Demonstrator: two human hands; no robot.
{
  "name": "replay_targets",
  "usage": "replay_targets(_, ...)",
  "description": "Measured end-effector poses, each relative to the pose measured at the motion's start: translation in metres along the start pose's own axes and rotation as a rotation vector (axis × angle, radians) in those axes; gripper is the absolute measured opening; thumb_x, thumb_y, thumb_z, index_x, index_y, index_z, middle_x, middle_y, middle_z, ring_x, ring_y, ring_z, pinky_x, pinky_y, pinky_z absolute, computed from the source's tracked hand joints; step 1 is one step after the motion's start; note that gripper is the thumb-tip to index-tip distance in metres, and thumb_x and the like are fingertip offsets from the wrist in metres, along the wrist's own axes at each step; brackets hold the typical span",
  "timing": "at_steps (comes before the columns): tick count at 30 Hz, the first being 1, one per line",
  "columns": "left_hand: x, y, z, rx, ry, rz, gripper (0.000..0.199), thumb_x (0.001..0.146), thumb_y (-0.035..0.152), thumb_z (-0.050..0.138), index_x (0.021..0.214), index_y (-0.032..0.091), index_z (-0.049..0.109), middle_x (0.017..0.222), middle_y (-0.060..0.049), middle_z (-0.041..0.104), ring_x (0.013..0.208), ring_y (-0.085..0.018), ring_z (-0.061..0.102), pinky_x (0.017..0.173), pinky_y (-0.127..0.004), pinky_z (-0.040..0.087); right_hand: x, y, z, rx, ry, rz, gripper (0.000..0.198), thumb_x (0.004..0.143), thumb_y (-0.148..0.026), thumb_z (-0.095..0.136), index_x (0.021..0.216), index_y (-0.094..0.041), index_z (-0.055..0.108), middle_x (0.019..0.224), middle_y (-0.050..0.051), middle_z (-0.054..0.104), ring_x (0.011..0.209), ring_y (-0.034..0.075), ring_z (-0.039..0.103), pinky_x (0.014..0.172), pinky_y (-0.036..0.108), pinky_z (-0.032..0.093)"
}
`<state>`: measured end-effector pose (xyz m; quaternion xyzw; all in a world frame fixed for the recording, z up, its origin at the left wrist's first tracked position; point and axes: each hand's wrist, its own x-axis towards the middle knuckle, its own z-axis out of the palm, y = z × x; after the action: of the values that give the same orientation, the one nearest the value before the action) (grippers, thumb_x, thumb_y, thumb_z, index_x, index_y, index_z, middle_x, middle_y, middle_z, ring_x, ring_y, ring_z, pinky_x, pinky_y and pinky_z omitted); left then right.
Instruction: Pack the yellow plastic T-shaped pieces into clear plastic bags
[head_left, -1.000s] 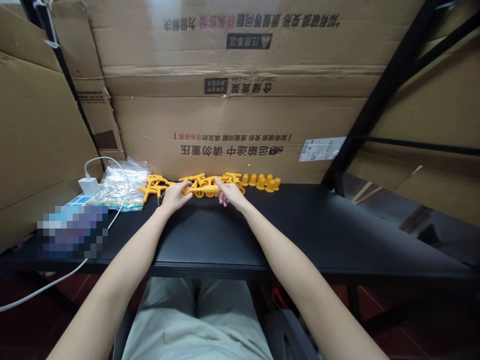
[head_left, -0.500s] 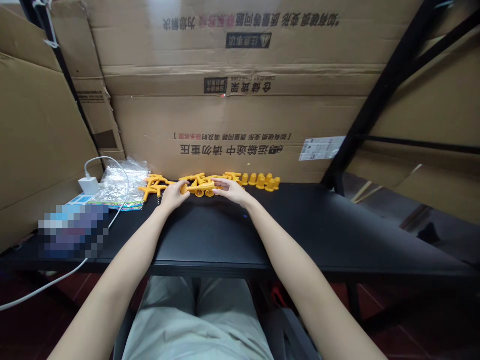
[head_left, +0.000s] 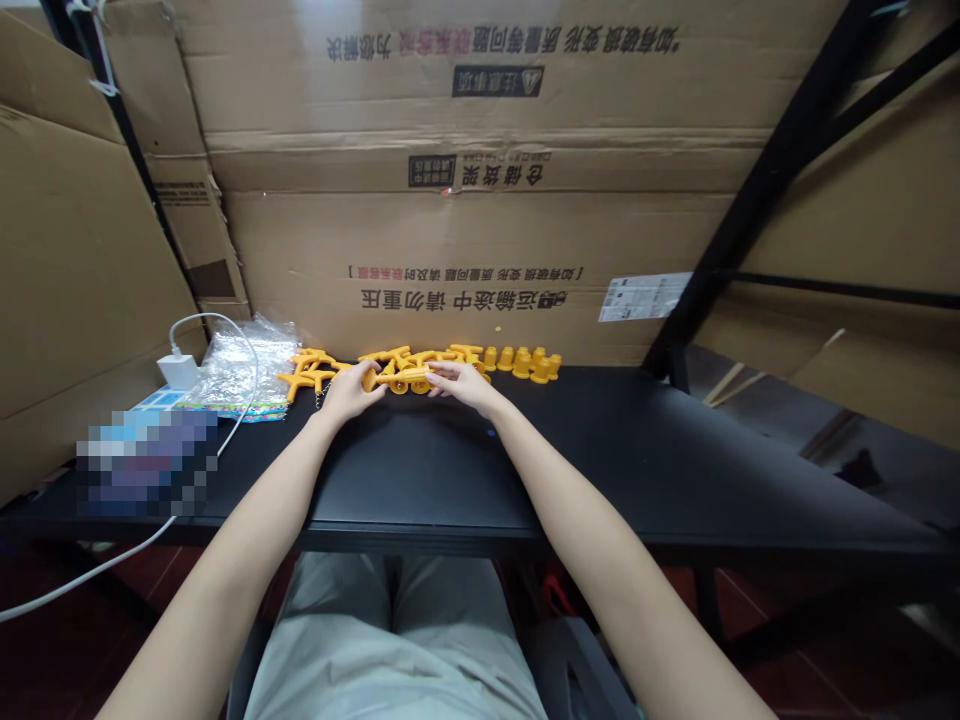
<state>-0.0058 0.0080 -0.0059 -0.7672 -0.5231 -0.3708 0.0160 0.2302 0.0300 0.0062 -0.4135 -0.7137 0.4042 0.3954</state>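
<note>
One broad cardboard panel (head_left: 465, 230) stood upright along the back edge of the black surface (head_left: 450, 470), printed with upside-down lettering. Near the surface's left edge lay a blurred patch of objects (head_left: 146, 463), too obscured to make out, and behind it, toward the back left corner, a heap of clear plastic packaging (head_left: 244, 360). Orange T-shaped pieces (head_left: 300, 382) lay jumbled along the back edge, from beside the packaging to past the middle. Two hands met just in front of them: the left hand (head_left: 351, 392) gripped the left end of an orange part (head_left: 405, 377), while the right hand (head_left: 461, 384) had its fingers closed narrowly at the other end. That part lay level between them, near the middle of the back edge. A white charger (head_left: 177, 372) sat toward the back left corner. Small orange cups (head_left: 523, 363) clustered by the back edge, right of the hands. Smallest was a metal coil (head_left: 318, 398) just beside the left hand.
</note>
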Motion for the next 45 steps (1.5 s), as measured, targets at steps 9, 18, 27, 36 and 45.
replay_targets(9,0.0,0.0,0.002,0.0,-0.015,-0.007,0.031,0.074,0.04,0.058,0.1,0.023,0.058,0.086,-0.002,0.065,0.076,-0.018,0.059,0.069,-0.027,0.043,-0.002,-0.004,0.0,-0.005,0.009,0.061,0.047,0.085,-0.04,0.058,0.123,-0.013,0.057,0.109,0.013,0.066,0.065,0.01,0.066,0.071,0.029,0.054)
replay_targets(18,0.001,-0.002,0.003,-0.023,-0.011,0.003,0.032,0.073,0.041,0.059,0.099,0.023,0.058,0.083,-0.001,0.065,0.073,-0.017,0.058,0.067,-0.026,0.042,-0.004,-0.006,-0.006,0.006,-0.071,0.004,0.053,0.077,-0.034,0.069,0.124,-0.016,0.054,0.091,0.007,0.07,0.065,0.012,0.066,0.074,0.031,0.054)
replay_targets(27,0.001,0.0,0.002,-0.001,-0.016,0.011,0.033,0.073,0.042,0.06,0.1,0.023,0.058,0.085,-0.001,0.065,0.073,-0.017,0.058,0.067,-0.026,0.042,-0.001,-0.003,0.0,0.077,-0.029,0.036,0.037,0.079,-0.043,0.065,0.099,-0.012,0.063,0.068,0.004,0.068,0.054,0.011,0.063,0.059,0.023,0.054)
replay_targets(36,0.002,0.001,0.002,0.015,-0.036,-0.003,0.034,0.074,0.043,0.06,0.102,0.024,0.058,0.087,-0.001,0.066,0.076,-0.018,0.059,0.07,-0.027,0.043,-0.002,-0.009,0.009,0.042,0.016,0.178,0.047,0.084,-0.059,0.047,0.07,-0.014,0.055,0.05,0.003,0.061,0.037,0.009,0.054,0.04,0.017,0.043)
replay_targets(45,0.002,-0.004,0.003,0.022,-0.026,0.001,0.033,0.074,0.041,0.06,0.101,0.023,0.058,0.09,-0.003,0.066,0.08,-0.019,0.06,0.072,-0.028,0.043,-0.007,-0.007,-0.002,0.039,-0.104,0.11,0.057,0.077,-0.027,0.07,0.129,-0.019,0.046,0.11,0.01,0.066,0.067,0.01,0.067,0.058,0.017,0.052)
